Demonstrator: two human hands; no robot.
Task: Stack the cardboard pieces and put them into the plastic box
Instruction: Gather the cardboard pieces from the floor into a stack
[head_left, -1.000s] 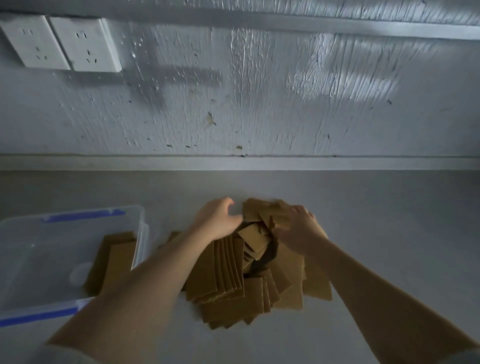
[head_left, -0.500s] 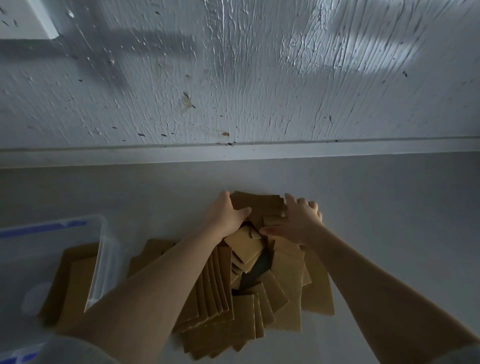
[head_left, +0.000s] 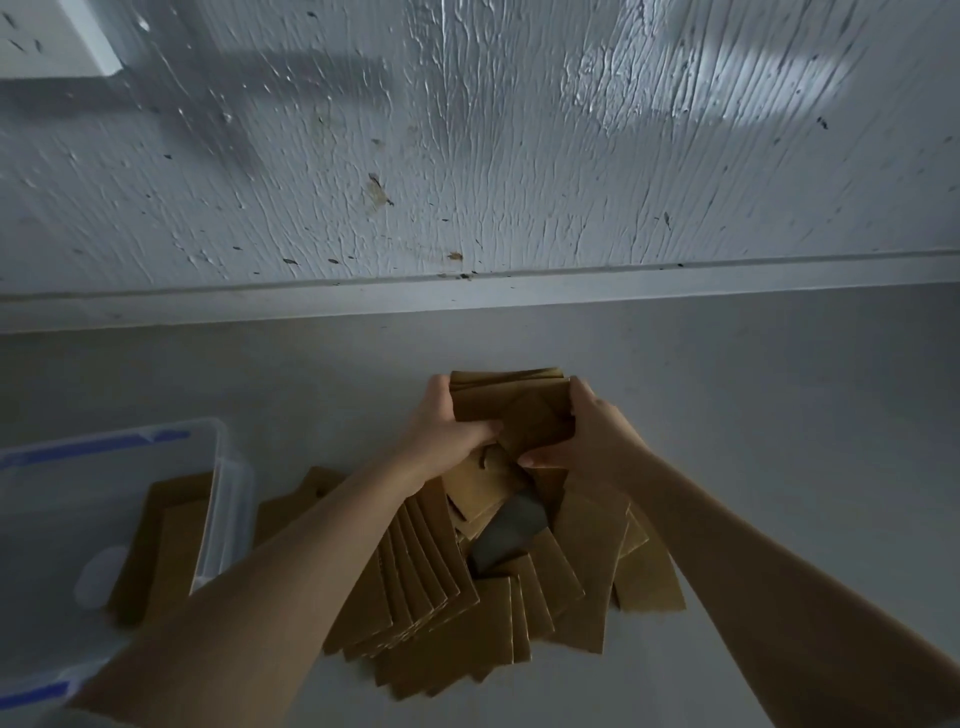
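Observation:
A loose heap of brown cardboard pieces (head_left: 467, 597) lies fanned out on the grey floor. At the heap's far end, a small squared-up stack of cardboard pieces (head_left: 511, 410) is gripped from both sides. My left hand (head_left: 441, 436) presses on its left edge and my right hand (head_left: 592, 436) on its right edge. The clear plastic box (head_left: 218, 519) with blue clips stands at the left, with a few cardboard pieces (head_left: 171, 540) lying inside it.
A rough white wall (head_left: 467, 156) with a skirting strip rises just beyond the heap. A white wall socket (head_left: 52, 41) shows at the top left. Grey floor (head_left: 779, 415) stretches to the right of the heap.
Both hands have closed in on the far pieces and squared them into a small stack held between them. The view has shifted a little to the right.

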